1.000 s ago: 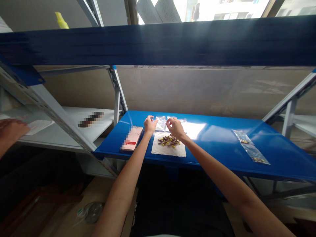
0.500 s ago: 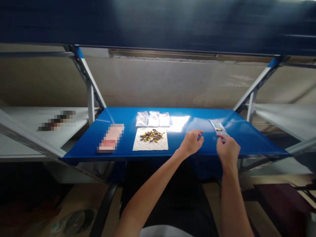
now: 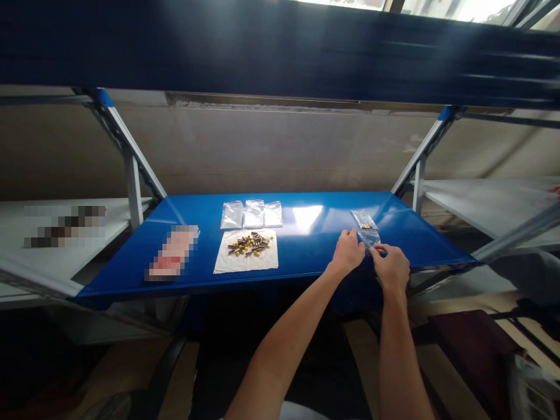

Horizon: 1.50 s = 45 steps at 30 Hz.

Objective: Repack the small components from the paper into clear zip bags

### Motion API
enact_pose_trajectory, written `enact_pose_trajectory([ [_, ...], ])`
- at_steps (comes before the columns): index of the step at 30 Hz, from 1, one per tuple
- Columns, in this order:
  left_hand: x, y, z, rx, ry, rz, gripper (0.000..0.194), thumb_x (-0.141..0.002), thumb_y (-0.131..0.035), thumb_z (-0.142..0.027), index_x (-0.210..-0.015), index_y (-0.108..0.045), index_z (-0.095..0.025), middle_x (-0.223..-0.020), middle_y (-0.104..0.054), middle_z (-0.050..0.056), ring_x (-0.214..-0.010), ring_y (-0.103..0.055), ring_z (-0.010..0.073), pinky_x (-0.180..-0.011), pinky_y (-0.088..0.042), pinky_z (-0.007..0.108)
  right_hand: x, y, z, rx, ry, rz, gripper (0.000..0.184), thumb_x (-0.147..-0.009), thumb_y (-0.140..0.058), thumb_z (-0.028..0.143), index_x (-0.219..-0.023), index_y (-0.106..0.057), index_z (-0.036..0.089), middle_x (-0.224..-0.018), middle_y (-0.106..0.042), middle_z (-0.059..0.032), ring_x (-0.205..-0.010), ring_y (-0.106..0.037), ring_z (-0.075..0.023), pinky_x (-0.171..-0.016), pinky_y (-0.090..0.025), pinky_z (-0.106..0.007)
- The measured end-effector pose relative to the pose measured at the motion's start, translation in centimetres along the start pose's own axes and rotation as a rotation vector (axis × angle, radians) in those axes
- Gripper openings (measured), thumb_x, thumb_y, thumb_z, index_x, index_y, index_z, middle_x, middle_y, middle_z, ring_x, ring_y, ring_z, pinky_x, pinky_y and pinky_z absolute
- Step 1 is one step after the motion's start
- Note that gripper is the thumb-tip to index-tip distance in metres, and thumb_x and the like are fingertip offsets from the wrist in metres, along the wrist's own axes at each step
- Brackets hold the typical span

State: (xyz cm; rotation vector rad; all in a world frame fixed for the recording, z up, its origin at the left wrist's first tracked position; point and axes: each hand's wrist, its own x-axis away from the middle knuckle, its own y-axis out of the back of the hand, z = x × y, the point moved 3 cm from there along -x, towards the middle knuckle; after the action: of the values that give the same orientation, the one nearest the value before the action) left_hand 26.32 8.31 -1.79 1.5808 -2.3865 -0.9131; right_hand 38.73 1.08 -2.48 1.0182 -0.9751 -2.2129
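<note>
On the table (image 3: 308, 254), toward its front right corner, my right hand (image 3: 392, 266) pinches the nearer bag (image 3: 369, 236); whether my left hand (image 3: 349, 252) grips, I can't tell. Open room runs left to the cloth (image 3: 249, 265).

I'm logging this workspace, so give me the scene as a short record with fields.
Surface: blue table
Left hand: beside the near bag
Right hand: fingers at the near bag; firmness of grip unclear
Far bag: clear, small yellowish pieces inside
Cloth: pale, under loose brown and yellow pieces
Behind cloth: three clear bags in a row
</note>
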Motion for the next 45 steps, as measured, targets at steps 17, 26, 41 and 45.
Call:
enact_pose_trajectory([
  [17, 10.7, 13.9, 3.7, 0.374, 0.252, -0.219, 0.007, -0.084, -0.069, -0.024, -0.081, -0.074, -0.02, -0.069, -0.074, 0.003, -0.065, -0.074, 0.0192, -0.063, -0.057, 0.028, 4.3, 2.7, 11.7, -0.439, 0.413, 0.537, 0.021, -0.077, -0.056, 0.026, -0.084, -0.076, 0.024, -0.103, -0.075, -0.0062, -0.096, -0.069, -0.0248, -0.082, -0.052, -0.035],
  [26, 14.3, 19.1, 0.4, 0.473, 0.135, -0.31, 0.014, -0.082, -0.078, -0.036, -0.078, -0.08, -0.023, -0.07, -0.076, 0.001, -0.073, -0.075, 0.0208, -0.061, -0.054, 0.025, 7.4, 7.1, 19.9, -0.582, 0.452, 0.509, 0.03, -0.088, -0.064, 0.055, -0.085, -0.071, 0.027, -0.077, -0.075, -0.0045, -0.073, -0.071, -0.0247, -0.065, -0.052, -0.033],
  [41, 15.0, 20.0, 1.5, 0.113, 0.097, -0.299, 0.035, -0.081, -0.074, -0.033, -0.059, -0.051, -0.02, -0.055, -0.048, -0.006, -0.058, -0.043, 0.0115, -0.053, -0.029, 0.025, 8.4, 5.3, 20.5, -0.762, 0.405, 0.764, 0.023, -0.084, -0.071, 0.045, -0.084, -0.075, 0.022, -0.083, -0.077, -0.0054, -0.08, -0.073, -0.0246, -0.07, -0.055, -0.032],
  [45, 15.2, 20.4, 1.6, 0.22, 0.056, -0.141, 0.044, -0.079, -0.078, -0.044, -0.058, -0.048, -0.018, -0.055, -0.046, -0.006, -0.057, -0.04, 0.0103, -0.053, -0.027, 0.024, 8.3, 6.0, 20.2, -0.697, 0.449, 0.759, 0.026, -0.086, -0.067, 0.044, -0.074, -0.07, 0.021, -0.072, -0.072, -0.0029, -0.07, -0.065, -0.0208, -0.062, -0.047, -0.029],
])
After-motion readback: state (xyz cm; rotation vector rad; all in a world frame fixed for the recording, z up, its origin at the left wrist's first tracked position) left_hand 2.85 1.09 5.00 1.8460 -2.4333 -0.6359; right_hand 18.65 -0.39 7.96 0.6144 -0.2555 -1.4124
